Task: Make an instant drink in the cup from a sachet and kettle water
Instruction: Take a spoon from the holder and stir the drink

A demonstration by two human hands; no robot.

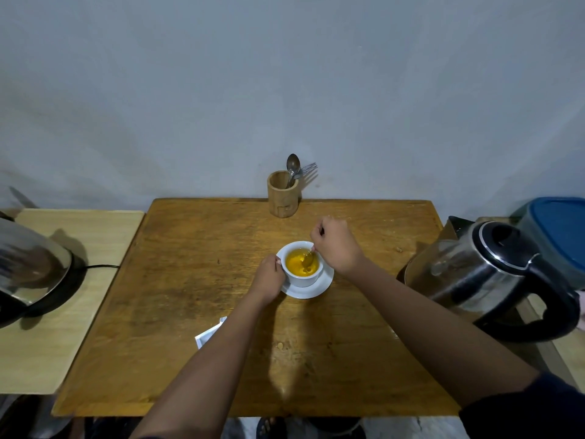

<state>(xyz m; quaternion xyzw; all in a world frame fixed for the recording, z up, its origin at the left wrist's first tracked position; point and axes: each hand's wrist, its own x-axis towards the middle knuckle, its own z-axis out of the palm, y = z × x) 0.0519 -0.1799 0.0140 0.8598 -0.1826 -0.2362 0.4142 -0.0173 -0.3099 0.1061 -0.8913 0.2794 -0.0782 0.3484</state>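
Cup (301, 267) of yellow drink on saucer (313, 288), wooden table (190, 280), grey wall (285, 74), left hand (269, 277) gripping cup, right hand (335, 245) pinching probably a spoon (308, 259)

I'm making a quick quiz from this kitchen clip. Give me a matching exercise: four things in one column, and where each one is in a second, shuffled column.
Things:
1. cup
2. wooden holder
3. kettle
4. spoon

Places:
A. at the table's right edge
B. in the yellow drink, held by the right hand
C. on a white saucer, steadied by the left hand
D. at the table's far edge, by the wall

Pairs: 1-C, 2-D, 3-A, 4-B
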